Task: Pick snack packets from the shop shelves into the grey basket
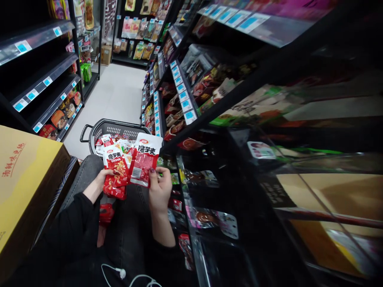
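My left hand (98, 184) is closed on red and white snack packets (116, 165), at least two of them stacked, above my lap. In my right hand (160, 189) a single red and white snack packet (145, 159) is pinched at its lower right corner, its back with a barcode facing me. The two hands are close together and the packets nearly touch. Just beyond them a dark grey shopping basket (115, 124) sits on the floor, holding several more snack packets. My left fingers are partly hidden behind the packets.
Black shelves (191, 99) full of packaged snacks run along my right. More shelves (44, 75) stand on the left, with bowls of food low down. A yellow carton (26, 171) is close on my left. The pale floor aisle (119, 87) leads to a rear display. White earphones (122, 273) hang near my lap.
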